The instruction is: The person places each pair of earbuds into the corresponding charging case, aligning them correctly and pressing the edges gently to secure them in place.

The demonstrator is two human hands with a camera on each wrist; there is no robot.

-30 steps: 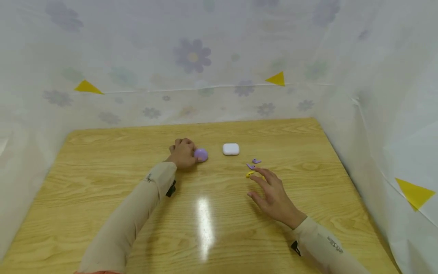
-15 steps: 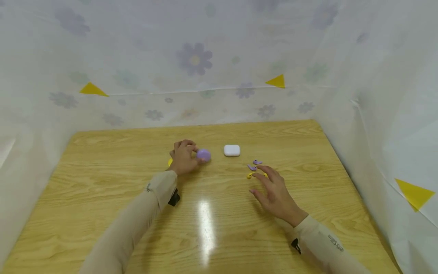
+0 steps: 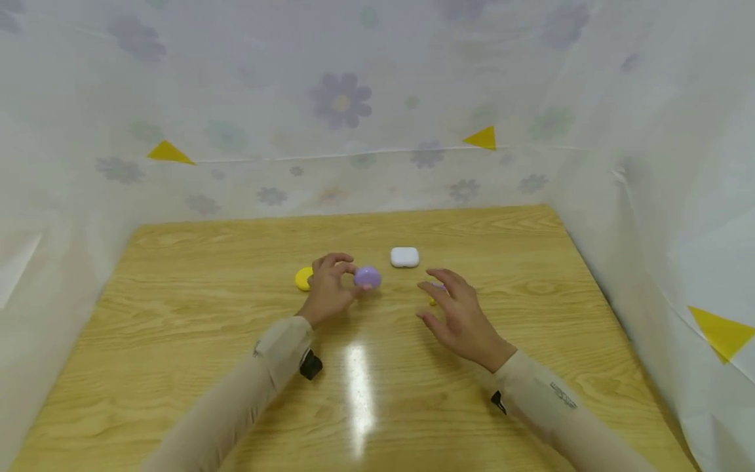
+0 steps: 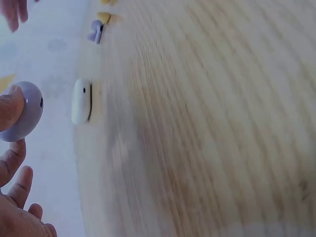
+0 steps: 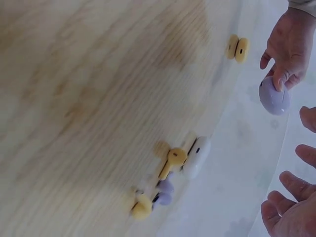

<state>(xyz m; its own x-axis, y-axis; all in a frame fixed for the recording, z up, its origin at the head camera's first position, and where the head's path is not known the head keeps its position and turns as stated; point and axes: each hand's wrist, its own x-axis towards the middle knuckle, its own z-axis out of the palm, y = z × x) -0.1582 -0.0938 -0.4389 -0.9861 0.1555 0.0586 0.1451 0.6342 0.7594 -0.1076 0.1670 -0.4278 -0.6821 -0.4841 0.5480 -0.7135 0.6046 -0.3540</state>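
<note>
Between thumb and fingertips, my left hand [image 3: 329,294] pinches a round purple earbud case [image 3: 368,277]. Both wrist views show that case [image 5: 274,96] held above the table. My right hand [image 3: 463,321] hovers with fingers spread and relaxed, holding nothing. Under its fingers lie two yellow earbuds [image 5: 142,207] and two purple earbuds [image 5: 164,190], mostly hidden by the hand in the head view. Behind and between the hands sits a white earbud case [image 3: 404,257], its lid down. Left of my left hand, partly covered by it, is a round yellow case [image 3: 303,278].
Everything rests on a wood-grain table [image 3: 236,419]. A pale flower-patterned sheet [image 3: 265,98] rises behind it and at both sides, with yellow triangles of tape [image 3: 483,137] on it. A light glare marks the table's middle.
My left hand has carried the purple case to the right and toward me, uncovering the yellow case. My right hand has shifted slightly left, over the earbuds.
</note>
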